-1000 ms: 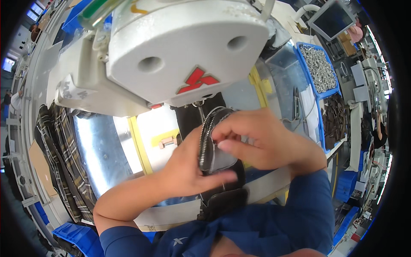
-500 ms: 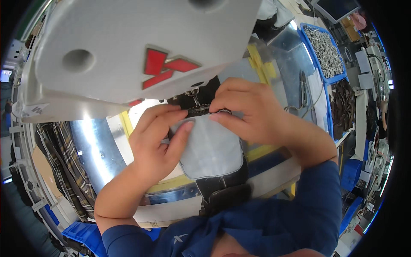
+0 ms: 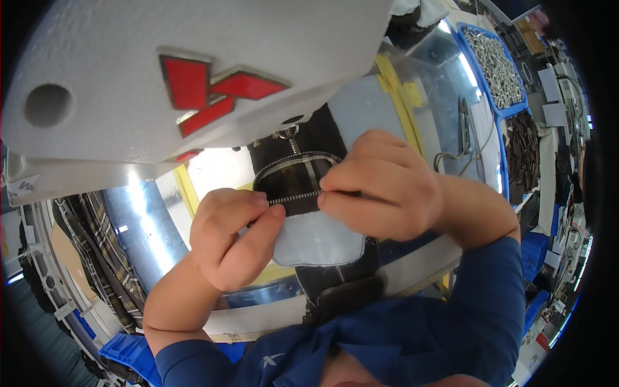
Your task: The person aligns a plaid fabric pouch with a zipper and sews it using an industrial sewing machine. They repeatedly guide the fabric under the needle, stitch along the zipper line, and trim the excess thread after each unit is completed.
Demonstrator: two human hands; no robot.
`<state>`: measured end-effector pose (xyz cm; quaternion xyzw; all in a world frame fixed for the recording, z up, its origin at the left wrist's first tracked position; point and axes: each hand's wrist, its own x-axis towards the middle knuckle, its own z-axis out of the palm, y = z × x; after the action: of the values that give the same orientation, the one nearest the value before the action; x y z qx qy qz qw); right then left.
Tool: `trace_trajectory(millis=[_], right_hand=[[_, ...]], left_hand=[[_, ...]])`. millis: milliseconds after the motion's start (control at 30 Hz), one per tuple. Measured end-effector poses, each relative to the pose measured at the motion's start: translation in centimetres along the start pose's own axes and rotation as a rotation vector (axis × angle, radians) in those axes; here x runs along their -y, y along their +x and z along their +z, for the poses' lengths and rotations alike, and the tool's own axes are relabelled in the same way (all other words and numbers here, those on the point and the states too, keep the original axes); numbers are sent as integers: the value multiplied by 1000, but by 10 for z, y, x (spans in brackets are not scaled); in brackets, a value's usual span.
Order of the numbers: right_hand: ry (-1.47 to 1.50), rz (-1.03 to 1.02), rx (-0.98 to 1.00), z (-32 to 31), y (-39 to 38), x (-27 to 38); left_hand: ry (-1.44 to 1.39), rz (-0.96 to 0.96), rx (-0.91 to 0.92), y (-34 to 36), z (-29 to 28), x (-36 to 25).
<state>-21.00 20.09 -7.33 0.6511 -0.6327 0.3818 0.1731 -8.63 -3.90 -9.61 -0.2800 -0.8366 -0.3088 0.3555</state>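
I pinch the left end of a dark zippered pouch piece [image 3: 290, 178] with my left hand [image 3: 233, 238], and its right end with my right hand [image 3: 380, 187]. Its metal zipper is spread into a loop, showing brown plaid fabric inside. A pale grey-blue cloth flap [image 3: 319, 244] hangs from it toward me, over a black fabric length [image 3: 338, 280]. Behind the pouch a short zipper [image 3: 293, 143] with a metal pull lies on black cloth, partly hidden under the white machine head [image 3: 258, 39] with its red emblem.
At right stand blue trays of silver hardware [image 3: 493, 68] and dark pieces [image 3: 522, 151], beside dark scissors [image 3: 463, 126] and a cord. Plaid cloth [image 3: 103, 245] lies at left, above a blue bin [image 3: 126, 351]. Yellow strips [image 3: 393, 80] edge the work plate.
Both my hands have come down toward me. The zipper edge, bunched a second ago, is now spread open, showing plaid inside; the pale flap, folded earlier, lies spread below it.
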Motion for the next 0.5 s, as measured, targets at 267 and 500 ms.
trace_trajectory(millis=[267,500], right_hand=[[10,27,-35,6,-3,-1],[385,768,131,-2,9,6]], left_hand=[[-236,-319,118,20,-6,-8],[-339,-734,182,14,-4,-6]])
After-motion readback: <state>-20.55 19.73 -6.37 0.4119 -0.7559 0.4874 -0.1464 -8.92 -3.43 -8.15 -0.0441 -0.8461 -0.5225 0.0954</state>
